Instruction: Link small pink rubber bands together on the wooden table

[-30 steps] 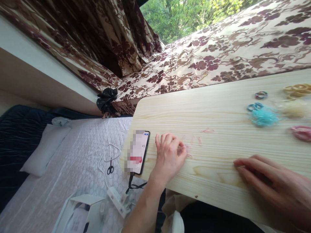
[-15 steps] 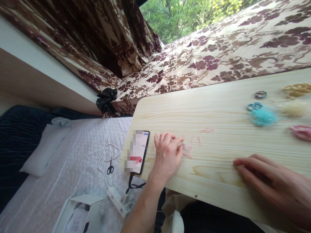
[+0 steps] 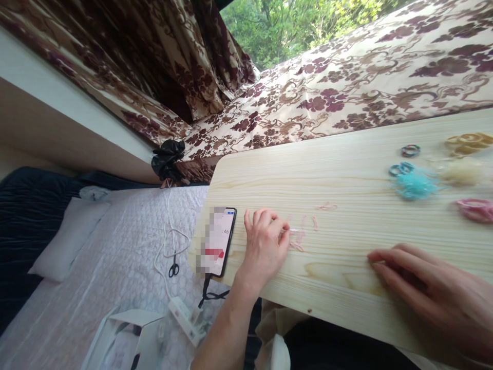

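Your left hand [image 3: 265, 246] rests on the counter [image 3: 346, 174] at its near-left end, fingers curled, fingertips pinching at a thin pink band [image 3: 296, 231]. Whether the band is actually gripped cannot be told; it is small and pale against the wood. More pink bands [image 3: 316, 222] lie loose just right of those fingers, apart from one another.

Your right hand [image 3: 427, 293] lies flat and released on the near-right of the counter, holding nothing.

Risks from this position:

- Slip. The band is thin and lies flat on smooth wood. A fingertip pinch may slide over it instead of lifting it.
- Snap-away. If the band stretches under a fingertip and releases, it may fly off the near edge onto the bed [image 3: 115, 257].
- Scatter. A sweep of the left hand may push the neighbouring pink bands together or off the counter.
- Phone [image 3: 216, 241]. It lies just left of your left hand, overhanging the counter's left edge, with a cable at its near end. A nudge from the wrist may tip it off.
- The blue bands [image 3: 414, 185], the cream pile [image 3: 462, 172] and the pink pile [image 3: 477, 209] lie far right, well apart from both hands.
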A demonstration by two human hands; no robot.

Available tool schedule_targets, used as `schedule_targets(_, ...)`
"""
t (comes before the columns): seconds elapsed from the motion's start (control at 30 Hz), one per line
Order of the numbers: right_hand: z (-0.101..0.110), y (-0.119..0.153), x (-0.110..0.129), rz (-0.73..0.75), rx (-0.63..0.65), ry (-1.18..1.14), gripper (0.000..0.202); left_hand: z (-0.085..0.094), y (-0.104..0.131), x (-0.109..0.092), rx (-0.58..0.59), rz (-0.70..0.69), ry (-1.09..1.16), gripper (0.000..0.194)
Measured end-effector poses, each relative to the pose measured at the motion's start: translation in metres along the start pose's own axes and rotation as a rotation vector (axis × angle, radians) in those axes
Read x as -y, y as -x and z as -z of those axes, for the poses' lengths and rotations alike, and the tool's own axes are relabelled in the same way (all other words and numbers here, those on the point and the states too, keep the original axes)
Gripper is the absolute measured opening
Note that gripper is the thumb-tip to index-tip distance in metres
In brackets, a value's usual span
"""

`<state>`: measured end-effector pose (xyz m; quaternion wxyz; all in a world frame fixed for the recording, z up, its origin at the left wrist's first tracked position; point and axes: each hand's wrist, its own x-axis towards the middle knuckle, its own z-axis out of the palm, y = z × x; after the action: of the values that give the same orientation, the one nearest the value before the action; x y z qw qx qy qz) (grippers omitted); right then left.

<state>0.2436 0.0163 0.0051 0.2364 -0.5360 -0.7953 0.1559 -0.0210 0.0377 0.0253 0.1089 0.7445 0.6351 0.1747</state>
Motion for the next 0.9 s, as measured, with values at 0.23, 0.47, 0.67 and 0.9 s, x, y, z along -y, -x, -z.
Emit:
schedule_targets(0.23,0.003,0.001,0.002,-0.045,0.058,0.014,0.036,0.006,0.001,-0.01,-0.034,-0.039,0.038,0.011)
schedule_targets(0.47,0.006,0.0,0.007,0.021,0.045,-0.008,0.032,-0.003,0.006,-0.041,0.085,-0.133,0.163,0.012)
schedule_targets(0.67,0.012,0.005,0.018,0.071,-0.118,-0.098,0.022,-0.005,0.006,-0.064,0.15,-0.209,0.244,0.011)
schedule_targets(0.9,0.021,0.008,0.023,0.09,-0.167,-0.178,0.015,-0.005,0.003,-0.081,0.191,-0.272,0.282,0.009)
